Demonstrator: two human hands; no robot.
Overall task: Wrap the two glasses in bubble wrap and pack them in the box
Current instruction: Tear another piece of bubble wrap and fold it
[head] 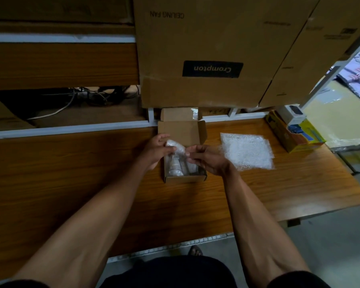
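I judge we're at the packing step: my left hand point(156, 150) curls around a wrapped glass point(175, 149), holding its top end over the open box point(183, 132), its lower end already down inside. My right hand point(206, 160) pinches the wrap at the bundle's right side, fingers narrow. A second bundle point(192, 167) seems to lie beside it in the box. A spare bubble wrap sheet point(246, 151) lies on the table point(71, 173). Next I'd ease the glass down flat, then close the lid

Both bare forearms reach forward, left hand point(157, 151) and right hand point(206, 159) nearly touching, fingers curled.
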